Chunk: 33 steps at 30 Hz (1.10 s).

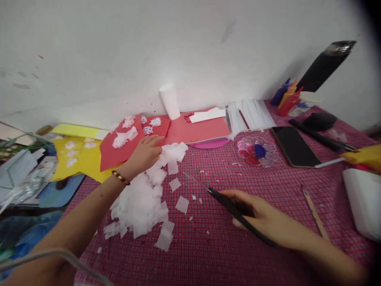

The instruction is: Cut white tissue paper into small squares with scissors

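Note:
My right hand [253,214] is closed around a thin tool with a black handle [232,208]. Its slender metal tip points up and left over the tablecloth. My left hand [147,151] reaches over the far end of a heap of white tissue-paper squares [138,204], with its fingers loosely stretched and apart from the thumb. I cannot see anything held in it. Just beyond lie red paper sheets [111,155] carrying fluffy white paper tufts [120,139]. A few loose squares [182,204] lie between the heap and the tool.
Yellow paper shapes [67,157] lie at the left. A white roll [170,102] stands by the wall. Rightward are a clear palette with paint [256,153], a phone [294,147], paint bottles [290,101], a yellow glue gun [363,157] and a wooden-handled tool [315,212].

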Each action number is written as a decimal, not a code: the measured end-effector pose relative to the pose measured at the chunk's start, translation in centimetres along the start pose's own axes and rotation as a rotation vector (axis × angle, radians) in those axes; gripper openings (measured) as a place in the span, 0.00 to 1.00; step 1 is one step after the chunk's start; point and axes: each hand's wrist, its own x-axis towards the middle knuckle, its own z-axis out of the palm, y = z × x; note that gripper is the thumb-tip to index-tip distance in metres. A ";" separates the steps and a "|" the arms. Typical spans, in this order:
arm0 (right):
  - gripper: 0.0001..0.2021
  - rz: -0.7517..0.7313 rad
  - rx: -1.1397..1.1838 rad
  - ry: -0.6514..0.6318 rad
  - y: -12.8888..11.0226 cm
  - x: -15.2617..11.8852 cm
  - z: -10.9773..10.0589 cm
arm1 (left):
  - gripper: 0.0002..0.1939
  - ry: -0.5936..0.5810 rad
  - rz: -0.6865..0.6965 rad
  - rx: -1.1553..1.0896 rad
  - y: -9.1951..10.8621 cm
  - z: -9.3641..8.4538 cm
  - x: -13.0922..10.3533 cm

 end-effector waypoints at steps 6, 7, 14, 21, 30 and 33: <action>0.26 -0.007 0.036 -0.010 0.1 0.0 0.2 | 0.03 0.290 -0.490 -0.856 1.5 -3.4 1.3; 0.26 -0.006 0.042 -0.009 0.2 0.0 0.2 | 0.03 0.325 -0.538 -0.999 2.0 -3.8 1.2; 0.28 0.014 0.035 -0.002 0.3 0.0 0.0 | 0.07 0.287 -0.578 -1.300 5.2 -3.1 -0.2; 0.31 0.051 -0.101 0.052 0.7 0.1 0.1 | 0.08 -0.193 -0.465 -0.884 5.7 -0.8 -4.2; 0.31 0.055 -0.065 0.010 2.6 0.0 -0.1 | 0.15 0.375 -0.478 0.098 -5.1 -3.1 -3.0; 0.32 0.061 -0.051 -0.032 2.4 0.1 0.0 | 0.29 0.341 -0.457 0.313 -7.3 -3.0 -0.5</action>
